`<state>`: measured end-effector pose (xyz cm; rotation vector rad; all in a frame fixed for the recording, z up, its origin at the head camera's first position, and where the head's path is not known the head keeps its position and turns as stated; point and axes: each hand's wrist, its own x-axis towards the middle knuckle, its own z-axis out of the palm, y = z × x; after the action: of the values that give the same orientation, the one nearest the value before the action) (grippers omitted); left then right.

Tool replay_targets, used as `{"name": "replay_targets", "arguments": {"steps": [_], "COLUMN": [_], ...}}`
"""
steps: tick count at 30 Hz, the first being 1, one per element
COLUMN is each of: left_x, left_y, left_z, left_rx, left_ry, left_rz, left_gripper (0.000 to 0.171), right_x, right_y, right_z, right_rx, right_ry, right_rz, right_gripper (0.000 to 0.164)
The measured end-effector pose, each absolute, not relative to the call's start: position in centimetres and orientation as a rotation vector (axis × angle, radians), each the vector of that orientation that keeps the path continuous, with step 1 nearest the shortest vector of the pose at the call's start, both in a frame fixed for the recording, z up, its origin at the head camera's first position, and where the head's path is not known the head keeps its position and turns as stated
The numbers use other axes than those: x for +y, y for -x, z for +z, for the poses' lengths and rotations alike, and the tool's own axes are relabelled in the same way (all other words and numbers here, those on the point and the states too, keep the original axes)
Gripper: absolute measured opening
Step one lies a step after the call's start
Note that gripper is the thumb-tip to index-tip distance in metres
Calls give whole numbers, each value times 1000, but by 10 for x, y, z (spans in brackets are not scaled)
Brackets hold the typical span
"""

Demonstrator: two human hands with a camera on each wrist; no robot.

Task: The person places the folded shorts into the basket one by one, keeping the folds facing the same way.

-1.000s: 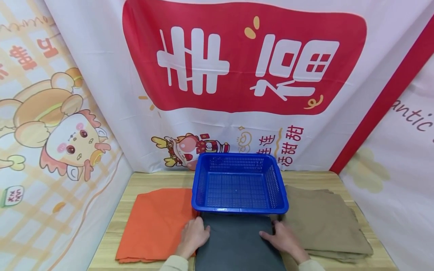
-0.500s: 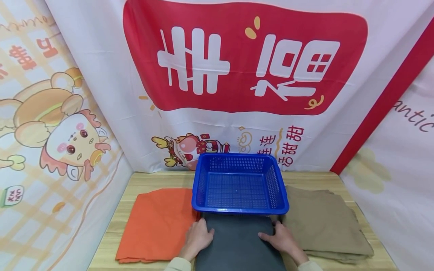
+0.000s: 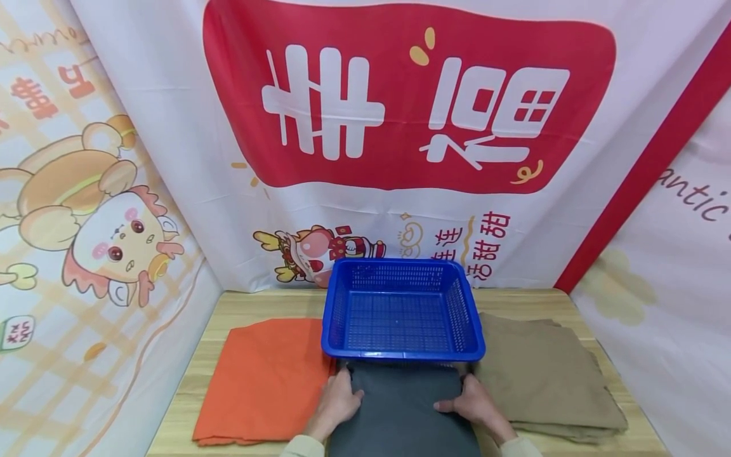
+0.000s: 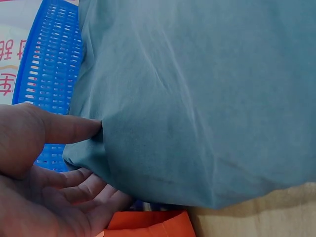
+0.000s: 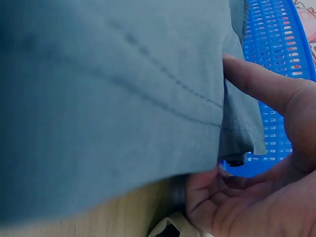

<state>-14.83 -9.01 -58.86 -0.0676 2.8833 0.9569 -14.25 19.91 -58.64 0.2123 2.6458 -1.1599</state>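
Note:
A folded dark grey garment [image 3: 405,412] lies in front of the blue basket; the wrist views show it blue-green, with stitched seams on the right side. My left hand [image 3: 338,401] grips its left edge, thumb on top and the other fingers below, pushing a small crease into the cloth [image 4: 148,123]. On the opposite edge my right hand [image 3: 475,403] pinches the garment [image 5: 123,108], thumb above and fingers curled underneath. In both wrist views the side edge hangs a little above the tabletop. The near end of the garment runs out of the head view.
The blue perforated basket [image 3: 402,355] stands right behind the garment, nothing in it. Folded orange cloth [image 3: 268,381] lies to the left, folded khaki cloth [image 3: 548,374] to the right, on a wooden table [image 3: 240,304]. Printed white curtains [image 3: 171,127] hang around the back and sides.
My left hand has shifted slightly to the right, and the garment's far left corner has been drawn inward with it. The right hand has barely moved.

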Motion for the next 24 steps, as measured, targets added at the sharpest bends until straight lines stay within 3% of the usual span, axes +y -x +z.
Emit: {"name": "replay_targets", "arguments": {"steps": [7,24], "left_x": [-90,-94], "left_y": [146,147], "left_z": [-587,-580], "left_rx": [2894,2651], "left_ry": [42,149], "left_rz": [993,1129], "left_gripper": [43,58], "right_x": [198,198], "right_y": [142,141], "right_z": [-586,-589], "right_rx": [2601,2586], "right_ry": [-236,-239], "right_rz": [-1218,-1347], "right_gripper": [97,101]}}
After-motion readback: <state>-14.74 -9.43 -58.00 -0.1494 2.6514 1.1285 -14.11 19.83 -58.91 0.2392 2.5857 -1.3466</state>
